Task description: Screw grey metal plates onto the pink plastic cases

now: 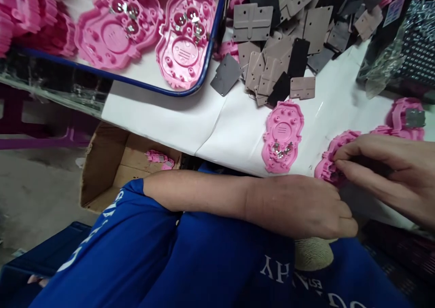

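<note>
My right hand (384,167) pinches at a pink plastic shell (344,140) near the table's right front edge; what lies between the fingertips is too small to make out. In front of the table edge, my left hand (316,208) is curled with its back up, so whatever it holds is hidden. A second pink shell (282,131) with shiny metal contacts lies face up on the white table between the pile of plates and my left wrist. Further right, beyond my right hand, another pink shell (399,113) carries a small grey plate (415,117).
A blue-rimmed tray (170,92) of pink shells stands at the upper left. Grey and black metal plates (253,22) are heaped at the back. A box of screws (419,45) sits at the right. Below the edge is a cardboard box (102,163) with pink pieces.
</note>
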Available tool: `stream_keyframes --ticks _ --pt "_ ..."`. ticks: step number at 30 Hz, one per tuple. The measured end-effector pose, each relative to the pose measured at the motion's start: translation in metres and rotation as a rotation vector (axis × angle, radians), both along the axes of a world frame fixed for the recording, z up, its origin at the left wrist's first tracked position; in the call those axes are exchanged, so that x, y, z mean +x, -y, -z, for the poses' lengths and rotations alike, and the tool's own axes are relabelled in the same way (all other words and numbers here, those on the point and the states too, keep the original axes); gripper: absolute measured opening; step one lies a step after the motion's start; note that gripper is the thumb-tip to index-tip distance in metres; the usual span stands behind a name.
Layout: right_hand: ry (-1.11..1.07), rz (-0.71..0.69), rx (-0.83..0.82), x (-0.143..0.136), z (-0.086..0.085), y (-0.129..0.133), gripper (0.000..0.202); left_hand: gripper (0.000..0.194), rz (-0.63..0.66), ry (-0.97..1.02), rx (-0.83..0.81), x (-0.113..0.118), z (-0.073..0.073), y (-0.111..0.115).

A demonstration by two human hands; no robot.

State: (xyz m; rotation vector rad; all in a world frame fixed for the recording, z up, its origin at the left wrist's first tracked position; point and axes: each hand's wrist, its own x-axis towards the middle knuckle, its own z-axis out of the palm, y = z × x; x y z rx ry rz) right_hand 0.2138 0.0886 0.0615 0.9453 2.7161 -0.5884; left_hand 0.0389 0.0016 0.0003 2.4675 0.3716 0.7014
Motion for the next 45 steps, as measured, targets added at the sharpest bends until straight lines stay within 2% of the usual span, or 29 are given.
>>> stream_keyframes --ticks 3,11,15,18,27,33,37,45 --pt "-0.004 -0.072 0.001 -0.002 -0.002 0.0 0.019 0.038 0.013 -0.023 0.005 0.0 0.0 0.001" --pt "0.005 -0.025 -0.03 -0.006 -0.002 0.0 0.02 0.042 0.006 -0.044 0.03 -0.002 0.001 0.004" --pt "0.006 0.045 -0.146 -0.014 -0.008 0.001 0.027 0.033 0.0 -0.013 -0.035 -0.001 0.004 0.007" --pt "0.011 0.061 -0.184 -0.017 -0.01 -0.001 0.026 0.028 -0.024 -0.011 -0.081 0.0 0.005 0.008" --pt "-0.08 -0.011 -0.271 -0.009 -0.009 -0.008 0.019 0.034 0.008 -0.116 -0.113 -0.004 -0.006 0.005" --pt "-0.079 -0.034 -0.253 -0.008 -0.008 -0.01 0.018 0.034 -0.024 -0.108 -0.139 -0.004 -0.004 0.008" --pt "-0.069 -0.006 -0.219 -0.011 -0.007 -0.01 0.018 0.03 -0.05 -0.041 -0.186 -0.004 -0.001 0.01" --pt "-0.048 0.094 -0.342 -0.012 -0.006 -0.013 0.021 0.028 -0.059 -0.063 -0.208 -0.002 0.001 0.01"
